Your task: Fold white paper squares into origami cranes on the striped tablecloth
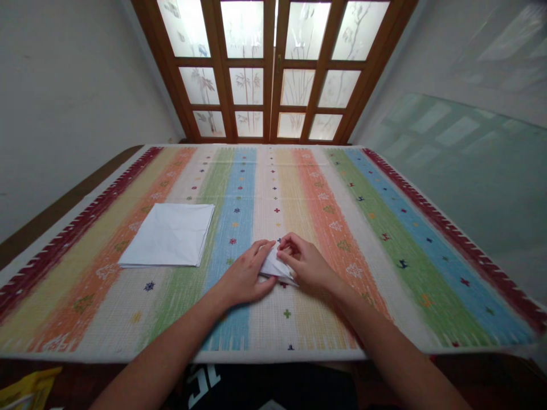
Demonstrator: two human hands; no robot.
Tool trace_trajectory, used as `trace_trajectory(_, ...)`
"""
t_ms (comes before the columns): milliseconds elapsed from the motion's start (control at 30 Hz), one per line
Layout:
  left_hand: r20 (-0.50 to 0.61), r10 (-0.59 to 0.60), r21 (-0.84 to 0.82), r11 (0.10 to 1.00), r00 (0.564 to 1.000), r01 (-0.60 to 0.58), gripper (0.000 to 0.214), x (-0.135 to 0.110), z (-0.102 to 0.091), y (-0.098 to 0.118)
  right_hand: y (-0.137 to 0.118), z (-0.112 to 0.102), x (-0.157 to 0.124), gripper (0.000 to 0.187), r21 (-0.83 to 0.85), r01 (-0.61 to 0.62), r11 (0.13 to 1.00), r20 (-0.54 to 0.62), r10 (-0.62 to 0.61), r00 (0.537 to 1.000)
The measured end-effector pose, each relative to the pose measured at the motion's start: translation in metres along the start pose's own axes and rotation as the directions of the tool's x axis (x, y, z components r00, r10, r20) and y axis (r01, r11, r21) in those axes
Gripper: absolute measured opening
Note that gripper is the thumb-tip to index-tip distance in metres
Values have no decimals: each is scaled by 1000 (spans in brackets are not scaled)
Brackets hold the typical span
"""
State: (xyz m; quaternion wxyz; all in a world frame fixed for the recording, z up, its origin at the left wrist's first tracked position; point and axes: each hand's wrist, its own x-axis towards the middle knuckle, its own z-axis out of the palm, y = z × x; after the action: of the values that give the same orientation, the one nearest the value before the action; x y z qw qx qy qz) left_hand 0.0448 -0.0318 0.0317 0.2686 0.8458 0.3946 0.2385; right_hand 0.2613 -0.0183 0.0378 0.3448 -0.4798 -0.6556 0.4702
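Observation:
A small piece of folded white paper [276, 266] lies on the striped tablecloth in front of me, with several layers showing along its near edge. My left hand [248, 276] grips it from the left, fingers on top and thumb along the near edge. From the right, my right hand [305, 262] has its thumb and index finger pinched together at the paper's upper part; the other fingers are curled. Both hands cover much of the paper, so its full shape is hidden. To the left lies a flat stack of white square paper sheets [168, 234].
The striped tablecloth [376, 285] covers the table, its near edge just before my body. Wooden doors with frosted panes [247, 85] stand behind the far edge. A glass panel [461, 188] leans on the right. A yellow packet [32, 387] sits low at the left.

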Motion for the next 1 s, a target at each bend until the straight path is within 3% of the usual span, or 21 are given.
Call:
trace_trajectory(133,10,-1,-18,1000,1000,1,74,1,0,-1,-1,-2,1,8,-10,13,1000,10,-13,1000)
trace_trajectory(333,15,17,-17,1000,1000,-17,64,2,-2,0,5,-3,3,33,-126,59,990,49,-53,997)
trace_trajectory(500,3,14,18,1000,1000,-14,56,1,-2,-1,12,-2,4,33,-212,36,977,-28,-42,999)
trace_trajectory(633,15,-35,6,999,999,35,51,1,-3,-1,11,-2,3,20,-319,5,948,0,-6,1000)
trace_trajectory(800,54,-123,-15,992,991,124,48,1,-7,2,5,-6,4,10,-145,-23,989,87,36,996)
trace_trajectory(1000,40,-150,-45,987,988,152,60,1,-9,-2,2,-9,4,13,-74,-52,996,74,57,996)
